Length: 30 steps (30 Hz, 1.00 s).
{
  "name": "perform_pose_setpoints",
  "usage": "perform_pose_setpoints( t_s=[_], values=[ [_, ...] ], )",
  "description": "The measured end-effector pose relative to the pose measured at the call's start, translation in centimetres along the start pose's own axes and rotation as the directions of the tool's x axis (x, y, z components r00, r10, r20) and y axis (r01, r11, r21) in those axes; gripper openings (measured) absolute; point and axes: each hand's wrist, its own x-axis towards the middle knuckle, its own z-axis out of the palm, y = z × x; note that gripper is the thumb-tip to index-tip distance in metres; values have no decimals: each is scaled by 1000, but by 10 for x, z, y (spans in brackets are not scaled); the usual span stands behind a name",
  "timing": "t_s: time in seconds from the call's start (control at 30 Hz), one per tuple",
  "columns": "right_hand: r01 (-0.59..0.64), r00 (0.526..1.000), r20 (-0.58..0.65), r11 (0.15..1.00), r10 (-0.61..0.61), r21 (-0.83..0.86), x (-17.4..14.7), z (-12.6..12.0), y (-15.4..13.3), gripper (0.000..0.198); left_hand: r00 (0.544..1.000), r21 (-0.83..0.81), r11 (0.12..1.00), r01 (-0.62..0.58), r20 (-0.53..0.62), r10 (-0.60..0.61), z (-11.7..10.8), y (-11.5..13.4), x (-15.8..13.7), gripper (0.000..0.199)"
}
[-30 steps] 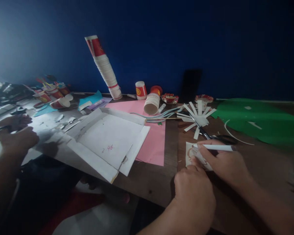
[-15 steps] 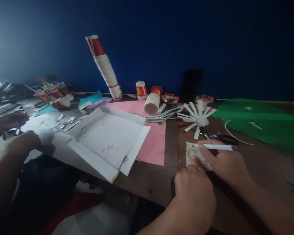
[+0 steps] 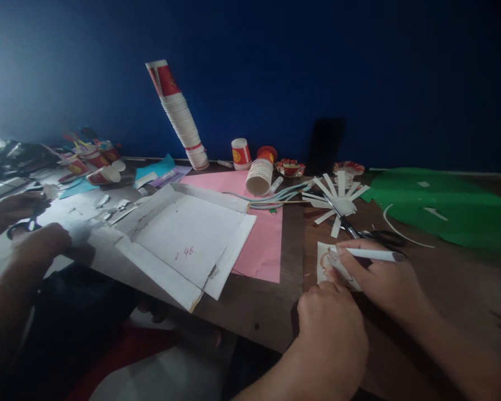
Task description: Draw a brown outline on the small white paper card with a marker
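Wall: deep blue. Table: dark brown wood. Pen in the right hand: white, dark cap. Small card: white, orange-brown line drawing. Sheet at centre: pink. Paper far right: green. Cup stack: white, red bands. Cardboard: white, red number.

- My left hand sits nearest me on the table, pressing the card
- My right hand is just right of it, pen over the card
- Scissors lie behind the card, the cut cup behind them
- The folder lies well left of my hands, the cup stack behind it
- A co-worker's hands are at far left
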Motion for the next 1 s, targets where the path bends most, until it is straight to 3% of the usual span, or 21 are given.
perform_pose_setpoints(
  t_s=[0.4, 0.73, 1.0],
  values=[
    [-1, 999, 46, 999, -1, 46, -1, -3, -4, 28, 999, -6, 1000, -11, -54, 10, 1, -2, -2, 53],
    [9, 999, 45, 998, -12, 65, -1, -5, -11, 25, 999, 7, 1000, -21, -33, 21, 0, -1, 0, 53],
    [-24, 998, 66, 996, 18, 87, -1, -4, -8, 31, 999, -8, 1000, -20, -49, 19, 1, 0, -3, 53]
  ],
)
